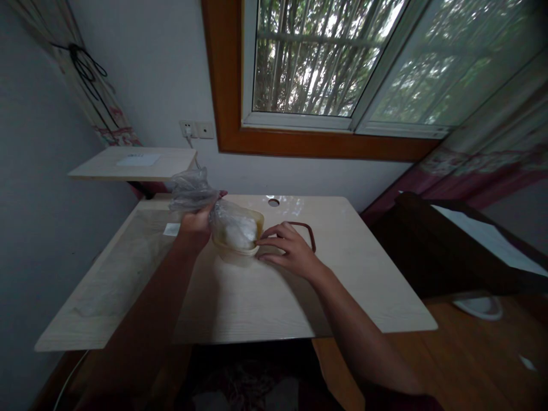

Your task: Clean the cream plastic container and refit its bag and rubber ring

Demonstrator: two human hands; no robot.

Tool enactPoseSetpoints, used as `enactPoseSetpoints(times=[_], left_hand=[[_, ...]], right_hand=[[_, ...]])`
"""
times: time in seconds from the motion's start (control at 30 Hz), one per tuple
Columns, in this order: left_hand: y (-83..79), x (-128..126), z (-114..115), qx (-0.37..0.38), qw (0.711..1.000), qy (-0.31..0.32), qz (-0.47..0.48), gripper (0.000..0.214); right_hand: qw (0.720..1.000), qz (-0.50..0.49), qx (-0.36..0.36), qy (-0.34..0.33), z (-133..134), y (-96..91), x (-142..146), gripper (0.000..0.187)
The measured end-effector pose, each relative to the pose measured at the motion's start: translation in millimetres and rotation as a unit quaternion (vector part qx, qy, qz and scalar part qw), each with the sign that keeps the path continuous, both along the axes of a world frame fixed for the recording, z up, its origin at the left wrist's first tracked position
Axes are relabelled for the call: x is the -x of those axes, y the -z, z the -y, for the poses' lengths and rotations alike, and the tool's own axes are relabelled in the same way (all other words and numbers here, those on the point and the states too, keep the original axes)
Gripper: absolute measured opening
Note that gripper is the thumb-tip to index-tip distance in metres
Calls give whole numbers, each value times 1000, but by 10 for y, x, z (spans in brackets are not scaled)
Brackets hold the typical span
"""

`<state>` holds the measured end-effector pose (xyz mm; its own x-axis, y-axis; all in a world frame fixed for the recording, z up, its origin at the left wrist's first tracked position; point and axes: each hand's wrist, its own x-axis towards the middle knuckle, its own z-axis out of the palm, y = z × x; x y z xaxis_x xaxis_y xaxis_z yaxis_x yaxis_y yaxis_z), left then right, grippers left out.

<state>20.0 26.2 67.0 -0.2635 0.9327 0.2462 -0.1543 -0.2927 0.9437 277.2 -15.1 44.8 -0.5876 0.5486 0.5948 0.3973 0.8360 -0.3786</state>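
My left hand (197,228) is closed around the gathered neck of a clear plastic bag (237,225), its loose end puffed out above the fist. A white mass shows through the lower part of the bag, which sits in a pale yellow plastic container (234,255) on the table. What the white mass is, I cannot tell. At the container's right side my right hand (289,248) pinches the rim with its fingertips, close to the bag. A red-brown rectangular rim (310,235), perhaps of a lid, lies behind that hand and is partly hidden by it.
A clear plastic sheet (124,262) covers the left part of the table (265,308). A small white paper (172,229) lies by my left wrist. A raised shelf (98,162) stands at the back left. To the right is a dark piece of furniture (411,245) with papers.
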Motion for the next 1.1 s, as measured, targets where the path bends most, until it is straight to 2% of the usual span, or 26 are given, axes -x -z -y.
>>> enactPoseSetpoints(times=[0.2, 0.3, 0.37, 0.5, 0.67, 0.83, 1.0, 1.1], left_hand=[[-61, -101, -35, -24, 980, 47, 190, 19], [-127, -20, -62, -39, 960, 54, 272, 17], [-171, 77, -78, -47, 949, 37, 310, 15], [-246, 320, -88, -72, 934, 6, 349, 17], [-273, 623, -89, -70, 940, -28, 333, 29], [-150, 737, -81, -17, 936, -17, 351, 30], [60, 640, -81, 40, 918, 60, 389, 27], [156, 551, -87, 84, 910, 80, 397, 29]], right_hand=[[999, 38, -32, 6, 37, 53, 162, 30], [998, 53, -29, 6, 35, 66, 221, 24], [998, 56, -24, 14, 26, 81, 227, 23], [998, 53, -22, 36, -8, 112, 165, 22], [996, 54, -29, 58, -57, 129, 14, 20], [992, 61, -52, 94, -107, 141, -139, 20], [991, 66, -35, 113, -148, 149, -285, 18], [990, 70, -22, 120, -158, 122, -378, 17]])
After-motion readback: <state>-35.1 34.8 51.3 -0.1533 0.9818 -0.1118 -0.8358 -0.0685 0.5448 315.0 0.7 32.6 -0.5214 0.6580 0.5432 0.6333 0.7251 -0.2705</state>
